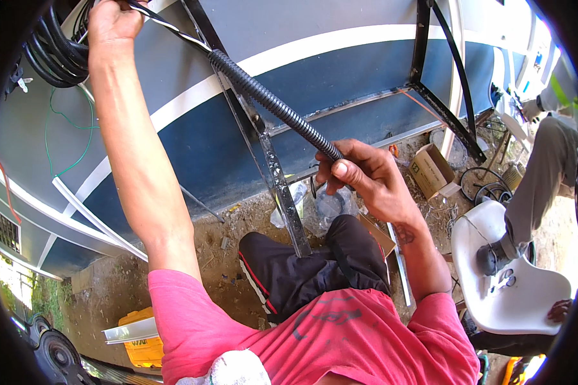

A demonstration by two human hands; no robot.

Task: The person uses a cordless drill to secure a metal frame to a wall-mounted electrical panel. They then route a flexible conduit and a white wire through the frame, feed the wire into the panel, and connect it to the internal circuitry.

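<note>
A black corrugated conduit [273, 102] slants down across the middle of the head view. My right hand [376, 179] pinches its lower end between thumb and fingers. Black and white wires [170, 25] run out of its upper end toward the top left. There my left hand [115, 22] is raised with the arm stretched out, closed around the wires; the picture's top edge cuts off part of its fingers. Beside that hand hangs a thick coil of black cable [58, 54]. Behind the conduit stands a black metal frame bar [276, 173], reaching down to my lap.
A blue, grey and white wall panel [359, 70] spans the background. On the right another person's shoe [494, 256] rests on a white plastic chair [475, 231]. An open cardboard box [430, 170] and coiled black hose [488, 186] lie on the ground. A yellow case [141, 350] sits lower left.
</note>
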